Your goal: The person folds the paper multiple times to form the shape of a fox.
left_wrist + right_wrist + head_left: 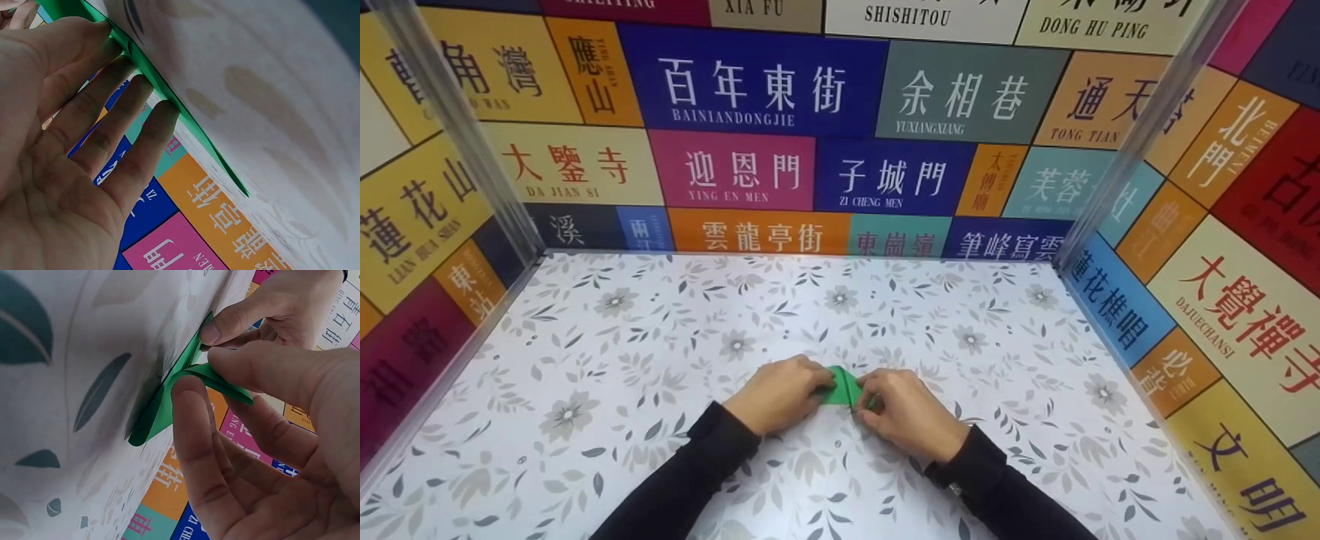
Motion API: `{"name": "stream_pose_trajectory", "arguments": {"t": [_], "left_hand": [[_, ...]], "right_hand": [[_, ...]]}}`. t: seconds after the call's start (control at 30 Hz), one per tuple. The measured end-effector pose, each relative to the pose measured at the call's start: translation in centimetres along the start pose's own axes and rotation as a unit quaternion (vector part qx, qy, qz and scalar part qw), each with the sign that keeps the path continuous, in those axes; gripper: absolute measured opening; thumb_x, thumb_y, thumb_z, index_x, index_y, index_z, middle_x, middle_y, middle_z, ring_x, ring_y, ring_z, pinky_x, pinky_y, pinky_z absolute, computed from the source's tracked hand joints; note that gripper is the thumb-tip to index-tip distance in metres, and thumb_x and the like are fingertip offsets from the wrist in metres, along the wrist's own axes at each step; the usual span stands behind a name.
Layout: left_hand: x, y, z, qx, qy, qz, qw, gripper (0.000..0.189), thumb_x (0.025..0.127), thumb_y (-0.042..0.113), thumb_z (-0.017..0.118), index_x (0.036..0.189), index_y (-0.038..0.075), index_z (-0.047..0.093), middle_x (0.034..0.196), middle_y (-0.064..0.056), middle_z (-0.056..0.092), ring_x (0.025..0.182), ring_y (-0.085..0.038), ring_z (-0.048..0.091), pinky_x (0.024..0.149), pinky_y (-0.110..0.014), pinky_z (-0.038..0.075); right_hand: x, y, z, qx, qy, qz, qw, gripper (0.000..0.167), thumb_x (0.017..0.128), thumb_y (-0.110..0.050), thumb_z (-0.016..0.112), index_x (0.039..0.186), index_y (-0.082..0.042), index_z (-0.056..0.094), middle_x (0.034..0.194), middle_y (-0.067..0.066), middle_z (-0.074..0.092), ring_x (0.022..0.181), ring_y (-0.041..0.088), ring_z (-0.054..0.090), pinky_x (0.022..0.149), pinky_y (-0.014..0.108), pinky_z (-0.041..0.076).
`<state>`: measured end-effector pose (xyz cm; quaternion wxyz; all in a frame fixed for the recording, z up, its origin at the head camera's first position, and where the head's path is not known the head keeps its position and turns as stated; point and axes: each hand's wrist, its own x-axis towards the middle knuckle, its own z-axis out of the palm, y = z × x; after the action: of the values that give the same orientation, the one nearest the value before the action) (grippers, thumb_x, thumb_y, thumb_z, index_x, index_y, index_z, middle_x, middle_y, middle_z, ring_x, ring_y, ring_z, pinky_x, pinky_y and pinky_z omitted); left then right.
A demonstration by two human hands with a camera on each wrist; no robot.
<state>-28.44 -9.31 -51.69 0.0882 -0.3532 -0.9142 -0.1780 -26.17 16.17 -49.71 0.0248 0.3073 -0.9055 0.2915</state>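
Observation:
A small piece of folded green paper (835, 394) lies on the table between the two hands, a crease line running down it. My left hand (781, 394) presses its left side; in the left wrist view its fingers stretch out with the fingertips (164, 108) along the paper's edge. From the right, my right hand (911, 412) pinches a raised flap (228, 386) between thumb and forefinger. The right wrist view shows that flap standing up from the rest of the sheet (154, 417), with the left thumb (210, 333) on the far part.
The white tabletop (660, 465) carries a grey floral print. Walls covered in coloured Chinese name signs (757, 82) rise behind and on both sides. Clear corner posts (502, 187) stand at the table's back left and back right (1080, 232).

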Motion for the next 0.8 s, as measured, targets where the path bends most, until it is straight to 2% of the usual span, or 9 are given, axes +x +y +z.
{"name": "stream_pose_trajectory", "arguments": {"t": [0.23,0.47,0.8], "left_hand": [[-0.02,0.04,-0.13,-0.002,-0.007,-0.002,1.0,0.012,0.105,0.012,0.083,0.115,0.016,0.088,0.118,-0.003,0.089,0.111,-0.029,0.084,0.098,-0.051,0.072],[0.02,-0.05,-0.04,-0.001,-0.001,-0.001,1.0,0.014,0.102,0.009,0.083,0.113,0.016,0.087,0.118,-0.003,0.09,0.111,-0.028,0.084,0.096,-0.051,0.072],[-0.05,-0.02,-0.14,0.003,-0.008,-0.005,1.0,0.019,0.099,0.006,0.083,0.114,0.016,0.087,0.118,-0.003,0.089,0.11,-0.027,0.083,0.091,-0.052,0.072]], "right_hand": [[-0.11,0.17,0.14,0.005,-0.006,-0.003,1.0,0.012,0.09,0.001,0.089,0.094,-0.01,0.088,0.129,0.018,0.087,0.088,0.016,0.081,0.079,0.027,0.068],[-0.15,0.14,0.29,0.0,-0.015,-0.018,0.9997,0.011,0.09,0.001,0.088,0.093,-0.01,0.087,0.125,0.017,0.087,0.086,0.015,0.079,0.078,0.026,0.068],[-0.09,0.06,0.69,-0.027,-0.013,-0.048,0.9984,0.009,0.09,-0.002,0.087,0.088,-0.01,0.087,0.125,0.02,0.088,0.107,0.031,0.087,0.095,0.043,0.073]]}}
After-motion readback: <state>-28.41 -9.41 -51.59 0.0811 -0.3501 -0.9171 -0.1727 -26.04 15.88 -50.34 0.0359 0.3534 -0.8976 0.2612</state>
